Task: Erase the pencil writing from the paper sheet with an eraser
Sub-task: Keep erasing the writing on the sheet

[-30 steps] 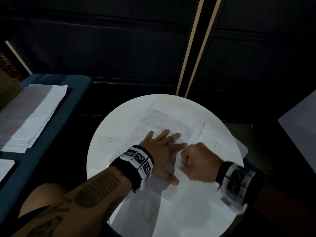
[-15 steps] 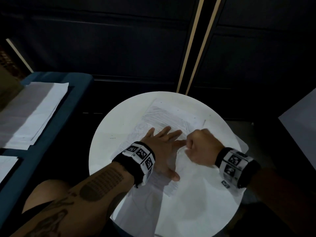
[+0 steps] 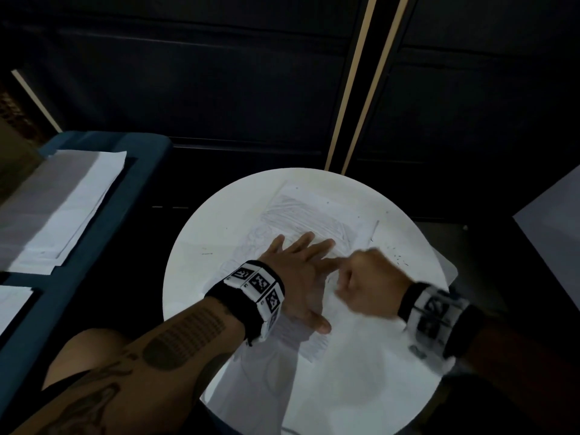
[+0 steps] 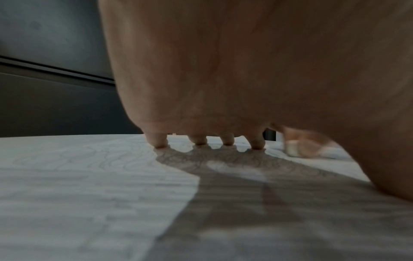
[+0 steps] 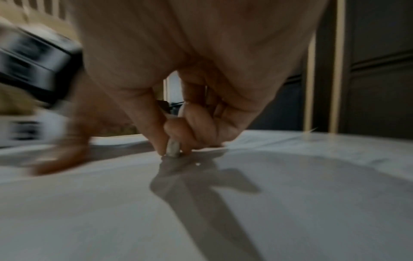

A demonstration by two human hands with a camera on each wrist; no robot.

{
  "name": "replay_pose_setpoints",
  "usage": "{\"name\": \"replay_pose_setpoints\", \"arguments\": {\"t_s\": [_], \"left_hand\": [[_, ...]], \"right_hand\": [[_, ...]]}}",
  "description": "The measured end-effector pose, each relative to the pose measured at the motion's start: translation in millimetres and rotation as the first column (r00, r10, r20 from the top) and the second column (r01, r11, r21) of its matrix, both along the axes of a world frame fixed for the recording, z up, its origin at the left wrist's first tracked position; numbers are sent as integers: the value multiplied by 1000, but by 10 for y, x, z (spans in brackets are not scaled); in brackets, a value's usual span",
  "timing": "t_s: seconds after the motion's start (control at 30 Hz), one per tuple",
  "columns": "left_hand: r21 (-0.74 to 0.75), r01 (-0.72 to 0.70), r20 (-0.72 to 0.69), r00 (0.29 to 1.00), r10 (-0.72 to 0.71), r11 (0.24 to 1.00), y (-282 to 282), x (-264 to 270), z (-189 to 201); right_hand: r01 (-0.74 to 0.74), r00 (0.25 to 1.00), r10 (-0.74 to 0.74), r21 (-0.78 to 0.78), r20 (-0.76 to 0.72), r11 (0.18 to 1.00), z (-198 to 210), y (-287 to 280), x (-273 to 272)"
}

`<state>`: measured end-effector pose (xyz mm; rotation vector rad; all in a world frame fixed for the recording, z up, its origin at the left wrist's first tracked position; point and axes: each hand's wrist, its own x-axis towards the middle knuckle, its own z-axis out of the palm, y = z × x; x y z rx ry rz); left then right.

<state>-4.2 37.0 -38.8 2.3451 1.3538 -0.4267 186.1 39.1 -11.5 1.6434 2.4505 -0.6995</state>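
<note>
from the head view, the paper sheet (image 3: pixel 317 215) lies on the round white table (image 3: pixel 194 277), its pencil shading toward 12 o'clock. the left hand (image 3: pixel 298 271) presses it flat with fingers spread straight. the right hand (image 3: pixel 367 284), blurred, sits at its 3 o'clock, fingers curled.

at the left wrist, four fingertips (image 4: pixel 161 141) rest on the sheet.

at the right wrist, thumb and finger pinch the small eraser (image 5: pixel 173 150), its end touching the paper.

round white table (image 3: pixel 201 277) | paper sheet (image 3: pixel 314 221) flat on top
</note>
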Motion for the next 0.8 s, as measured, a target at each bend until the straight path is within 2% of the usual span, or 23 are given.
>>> {"name": "replay_pose_setpoints", "arguments": {"t_s": [0.07,0.1,0.13,0.2,0.27,0.37,0.4,0.47,0.53,0.57,0.6,0.7,0.8], "left_hand": [[1,6,10,1000,-6,1000,-1,6,17],[3,7,16,1000,-7,1000,-9,6,13],[6,6,19,1000,-6,1000,-13,0,1],[0,-3,13,1000,3,1000,-16,-8,-33],[-7,0,3,1000,0,1000,-4,-5,-13],[-23,5,4,1000,-5,1000,7,8,39],[-25,6,5,1000,-6,1000,4,9,38],[-5,5,7,1000,-5,1000,-4,1,5],[0,-6,7,1000,6,1000,-9,-11,-41],[0,-7,3,1000,7,1000,-2,-12,-43],[-1,-3,-3,1000,3,1000,7,-12,-39],[-12,9,-10,1000,-9,1000,12,11,5],[2,-1,11,1000,1,1000,2,11,0]], "right_hand": [[140,990,-137,108,-33,984,-2,264,110],[143,989,-137,129,-51,981,-27,277,126],[110,993,-105,110,-48,988,-38,219,92],[-49,998,49,16,-27,999,-43,-69,-47],[-90,996,90,-55,4,994,-32,-142,-48],[123,992,-122,87,-16,989,-19,254,99],[147,989,-144,113,-35,983,-41,307,134],[81,996,-79,85,-29,993,-26,162,34],[-64,998,64,-12,-9,998,-23,-141,-122],[-90,996,90,-53,1,995,-8,-212,-131],[-72,997,73,-50,12,996,-3,-175,-103],[125,992,-125,57,-8,990,-77,183,69],[142,990,-142,46,-11,989,-116,277,92]]}}
